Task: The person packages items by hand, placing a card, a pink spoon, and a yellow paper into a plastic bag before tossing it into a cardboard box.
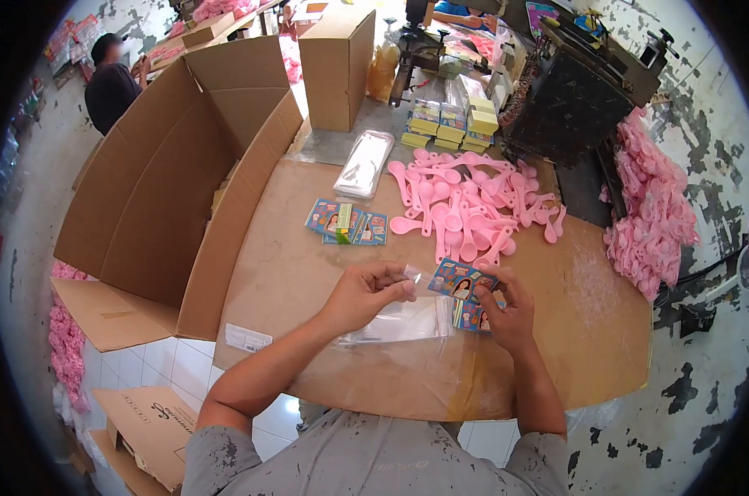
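My left hand (366,296) pinches the edge of a clear plastic bag (416,275) between thumb and fingertips. Close beside it, my right hand (511,310) grips a blue printed card (453,281) that reaches toward the bag. More blue cards (469,317) show just below it, partly covered by the right hand. Under my hands lies a spread of clear plastic bags (411,322). Beyond them is a heap of pink plastic scoops (465,207). To the left of the heap sit bundled blue cards (345,223) with a green-yellow band.
A big open carton (143,182) stands left of the cardboard-covered table (283,273). At the back are a stack of clear bags (364,164), card stacks (449,124), an upright box (337,70) and a black machine (569,95). Pink pieces (651,198) hang at right. Another person (114,87) is far left.
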